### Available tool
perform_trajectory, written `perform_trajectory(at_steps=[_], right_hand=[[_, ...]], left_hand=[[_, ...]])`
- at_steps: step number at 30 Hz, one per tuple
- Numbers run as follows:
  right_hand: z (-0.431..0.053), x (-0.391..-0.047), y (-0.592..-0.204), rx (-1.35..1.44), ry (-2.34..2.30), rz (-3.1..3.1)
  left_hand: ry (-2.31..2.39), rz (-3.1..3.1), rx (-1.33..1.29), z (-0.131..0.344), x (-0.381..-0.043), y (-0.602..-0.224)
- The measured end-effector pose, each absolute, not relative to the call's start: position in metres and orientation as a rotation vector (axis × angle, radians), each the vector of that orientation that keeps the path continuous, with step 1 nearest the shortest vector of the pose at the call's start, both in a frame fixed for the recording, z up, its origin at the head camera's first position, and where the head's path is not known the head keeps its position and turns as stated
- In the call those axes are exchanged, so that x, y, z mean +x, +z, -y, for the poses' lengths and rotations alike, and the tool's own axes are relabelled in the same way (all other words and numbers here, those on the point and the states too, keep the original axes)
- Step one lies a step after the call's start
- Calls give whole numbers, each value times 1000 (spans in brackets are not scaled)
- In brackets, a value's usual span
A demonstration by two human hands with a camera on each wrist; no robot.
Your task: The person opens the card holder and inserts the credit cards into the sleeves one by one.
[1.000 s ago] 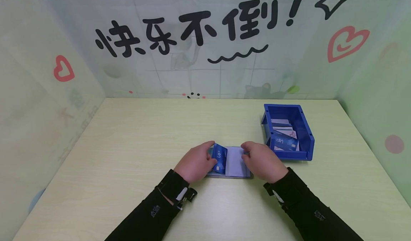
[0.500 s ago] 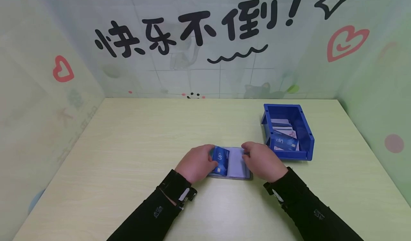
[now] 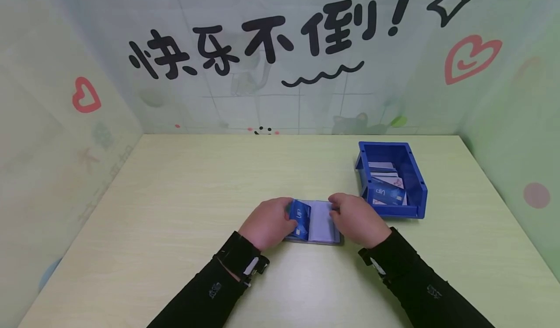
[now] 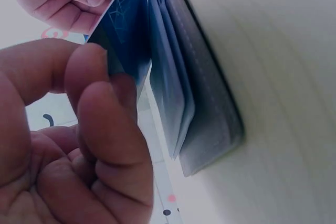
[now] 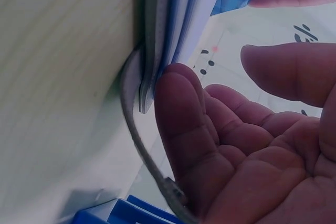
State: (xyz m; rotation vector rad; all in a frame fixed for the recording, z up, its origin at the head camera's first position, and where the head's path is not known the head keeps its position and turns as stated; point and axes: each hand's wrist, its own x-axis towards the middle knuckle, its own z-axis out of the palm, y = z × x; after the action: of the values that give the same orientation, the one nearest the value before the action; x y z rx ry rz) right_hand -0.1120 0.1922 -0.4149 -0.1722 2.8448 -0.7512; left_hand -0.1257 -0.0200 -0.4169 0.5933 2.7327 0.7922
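A blue bank card [image 3: 301, 219] is pinched between thumb and fingers of my left hand [image 3: 268, 222], tilted over the left part of an open card holder [image 3: 321, 222]. The holder lies on the table; its grey cover and thin pale sleeves [image 4: 170, 85] stand out in the left wrist view. Whether the card's lower edge is inside a sleeve, I cannot tell. My right hand [image 3: 358, 219] is at the holder's right edge. In the right wrist view its fingertips touch that edge, the thumb apart, and a grey strap [image 5: 131, 108] bends beneath the fingers.
Behind my right hand stands a blue plastic bin [image 3: 415, 177] with several cards [image 3: 387, 190] inside. Light wood table [image 3: 197, 182] surrounds the holder. A printed cloth [image 3: 245, 99] hangs at the table's back edge, with side panels left and right.
Over the last second my left hand has lowered the blue card slightly toward me. In the last half second the card has shifted a little left. My right hand has stayed almost still.
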Motion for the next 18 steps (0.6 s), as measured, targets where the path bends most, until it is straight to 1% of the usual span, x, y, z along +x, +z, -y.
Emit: perform_trajectory(at_steps=[8, 18], right_hand=[[-192, -112, -414, -165, -744, -2838], [-194, -113, -416, -173, -771, -2835]], left_hand=[[804, -2730, 574, 11, -126, -421], [830, -2709, 649, 1, -123, -424]])
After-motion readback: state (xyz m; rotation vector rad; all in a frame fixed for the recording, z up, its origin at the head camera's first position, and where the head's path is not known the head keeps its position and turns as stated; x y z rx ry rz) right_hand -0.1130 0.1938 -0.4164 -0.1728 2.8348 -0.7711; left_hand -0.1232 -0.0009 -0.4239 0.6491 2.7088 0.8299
